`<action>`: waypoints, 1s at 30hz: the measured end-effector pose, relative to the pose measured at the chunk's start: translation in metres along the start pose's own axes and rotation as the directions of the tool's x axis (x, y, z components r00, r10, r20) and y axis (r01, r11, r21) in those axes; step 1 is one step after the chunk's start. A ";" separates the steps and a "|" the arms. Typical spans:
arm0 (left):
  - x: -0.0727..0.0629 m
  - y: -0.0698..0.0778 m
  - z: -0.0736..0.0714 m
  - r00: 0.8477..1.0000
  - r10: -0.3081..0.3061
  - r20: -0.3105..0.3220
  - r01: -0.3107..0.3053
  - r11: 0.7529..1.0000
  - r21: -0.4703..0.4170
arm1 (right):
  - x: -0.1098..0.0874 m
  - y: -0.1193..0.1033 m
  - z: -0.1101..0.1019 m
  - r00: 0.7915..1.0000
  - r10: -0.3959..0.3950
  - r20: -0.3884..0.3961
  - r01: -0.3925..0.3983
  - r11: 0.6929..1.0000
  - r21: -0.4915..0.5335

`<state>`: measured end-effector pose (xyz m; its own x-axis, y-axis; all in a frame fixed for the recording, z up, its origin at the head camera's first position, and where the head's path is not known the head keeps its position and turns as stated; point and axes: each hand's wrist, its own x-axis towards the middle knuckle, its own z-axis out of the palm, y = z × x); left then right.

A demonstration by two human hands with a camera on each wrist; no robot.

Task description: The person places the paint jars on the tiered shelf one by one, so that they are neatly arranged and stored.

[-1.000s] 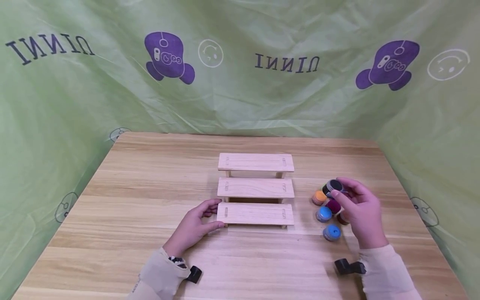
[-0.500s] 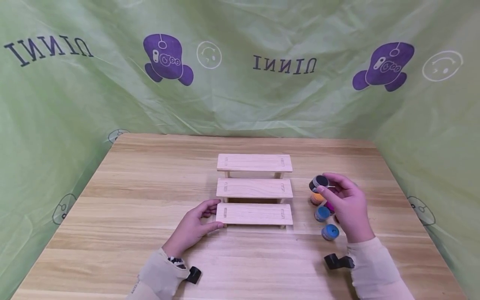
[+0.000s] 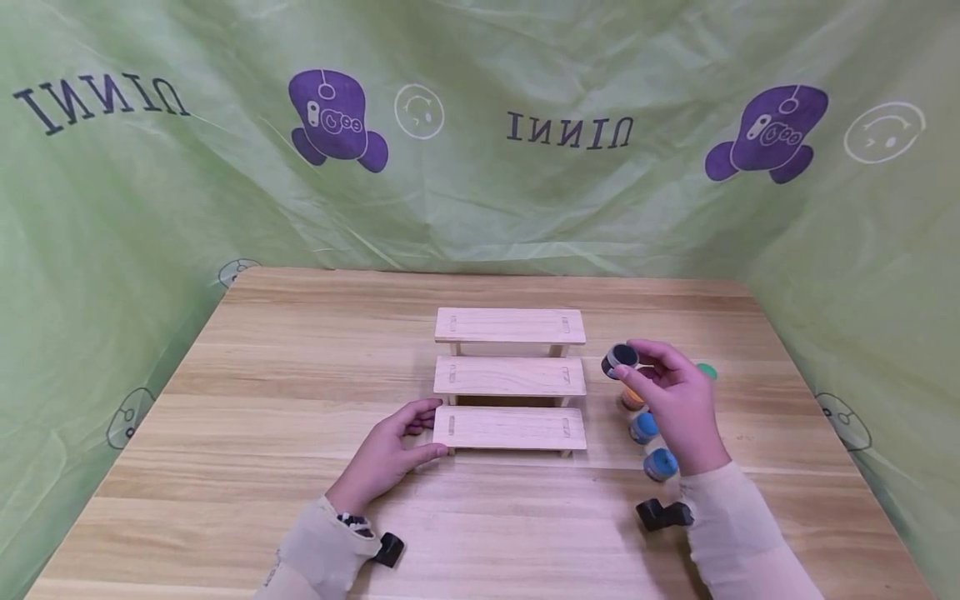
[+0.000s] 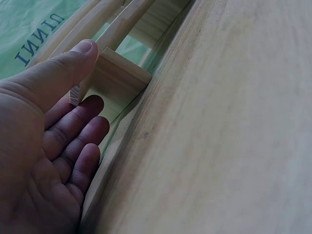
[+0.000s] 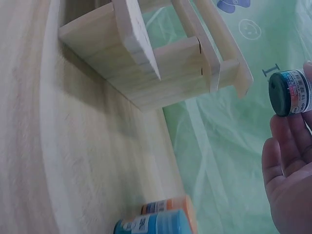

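Your left hand (image 3: 388,450) holds the left end of the lowest shelf (image 3: 510,428) of the wooden stand (image 3: 510,377) between thumb and fingers, perhaps to keep it steady. Your right hand (image 3: 677,400) pinches the dark jar (image 3: 620,361) by its side, up above the bench (image 3: 322,350), just right of the stand; that grip seems to leave its top bare. The blue jars (image 3: 643,428) sit near your right hand, likely for easy reach.

Our left forearm (image 3: 318,542) angled in from lower left, left hand (image 3: 386,458) sideways, left thumb (image 4: 63,73) extended above loosely curled fingers (image 4: 87,131), our right forearm (image 3: 742,533) from lower right, right hand (image 3: 682,408) raised, right thumb (image 3: 637,382) and forefinger (image 3: 654,348) pinching.
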<state>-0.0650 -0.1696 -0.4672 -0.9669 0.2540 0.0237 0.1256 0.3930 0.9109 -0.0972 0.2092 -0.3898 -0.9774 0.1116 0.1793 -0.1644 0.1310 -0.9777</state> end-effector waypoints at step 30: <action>0.000 0.000 0.000 1.000 0.008 -0.002 -0.008 1.000 -0.008 | 0.033 -0.024 0.027 0.970 -0.165 0.181 0.189 0.974 -0.125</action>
<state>-0.0646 -0.1693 -0.4671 -0.9664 0.2551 0.0321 0.1317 0.3839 0.9140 -0.1289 0.1833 -0.3632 -0.9447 -0.0916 0.3150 -0.3280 0.2720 -0.9047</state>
